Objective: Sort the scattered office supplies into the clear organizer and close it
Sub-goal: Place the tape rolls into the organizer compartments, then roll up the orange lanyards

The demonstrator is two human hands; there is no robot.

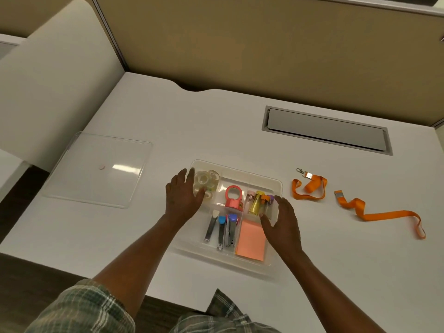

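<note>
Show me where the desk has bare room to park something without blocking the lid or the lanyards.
Bare desk lies between the clear lid and the organizer, in front of the lid, and between the organizer and the grey cable hatch. Right of the organizer is crowded: two orange lanyards.

We see the clear organizer (276,186) open on the desk, its clear lid (96,169) lying flat well apart to its left. Inside it are tape rolls (209,180), a pink tape dispenser (233,198), small bottles (258,203), three staplers (222,230) side by side and pink sticky notes (251,240). Two orange lanyards (310,187) lie loose to its right.
</note>
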